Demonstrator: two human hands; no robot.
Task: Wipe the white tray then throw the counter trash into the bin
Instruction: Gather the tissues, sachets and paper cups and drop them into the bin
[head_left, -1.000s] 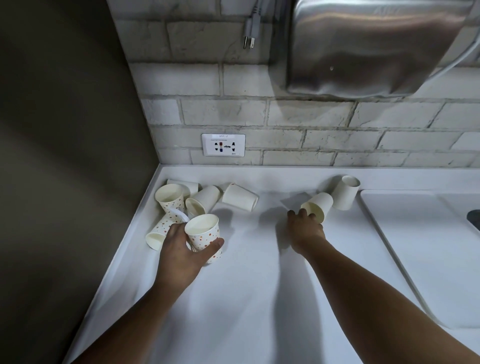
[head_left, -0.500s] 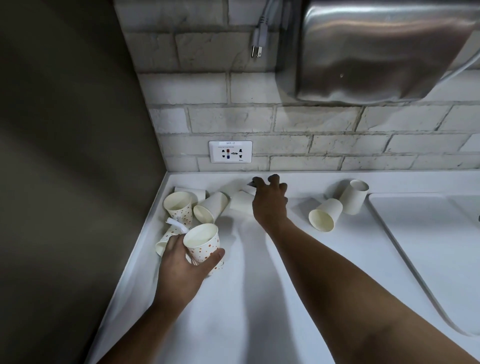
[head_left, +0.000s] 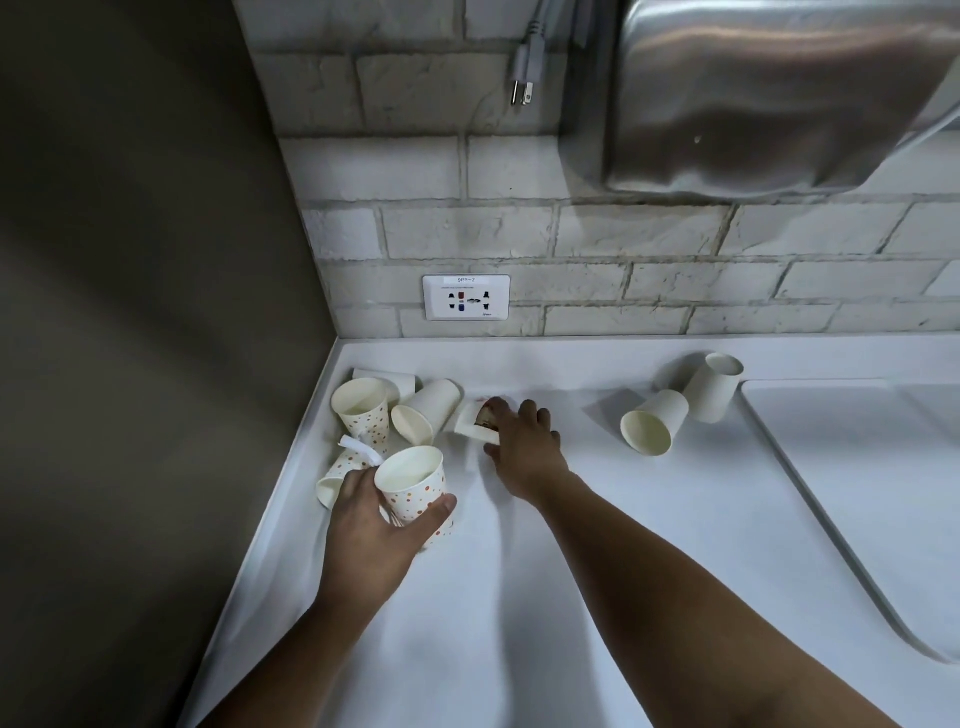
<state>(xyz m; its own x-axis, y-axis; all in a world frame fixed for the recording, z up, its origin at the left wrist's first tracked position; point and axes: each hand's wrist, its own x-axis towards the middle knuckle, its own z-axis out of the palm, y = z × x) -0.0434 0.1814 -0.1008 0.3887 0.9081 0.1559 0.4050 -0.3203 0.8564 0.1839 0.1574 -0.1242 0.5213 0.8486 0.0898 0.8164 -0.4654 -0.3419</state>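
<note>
Several used paper cups lie on the white counter (head_left: 519, 597). My left hand (head_left: 371, 530) grips an upright dotted cup (head_left: 413, 486) near the counter's left edge. Behind it are another dotted cup (head_left: 363, 410) standing upright, a plain cup (head_left: 428, 410) on its side and a tipped dotted cup (head_left: 337, 473) with a torn white scrap (head_left: 361, 449) on it. My right hand (head_left: 522, 441) grips a plain white cup (head_left: 470, 423) lying on its side. Two more plain cups (head_left: 654, 428) (head_left: 714, 387) lie to the right.
A dark wall closes off the left side, and a brick wall with a socket (head_left: 466, 297) runs along the back. A steel dispenser (head_left: 769, 93) and a loose plug (head_left: 524, 88) hang above. A sunken white drainer or sink area (head_left: 872, 493) takes up the right.
My right hand went from the cups on the right to the back left, then pulled toward me and took hold of the plain cup. My left hand kept holding the dotted cup.
</note>
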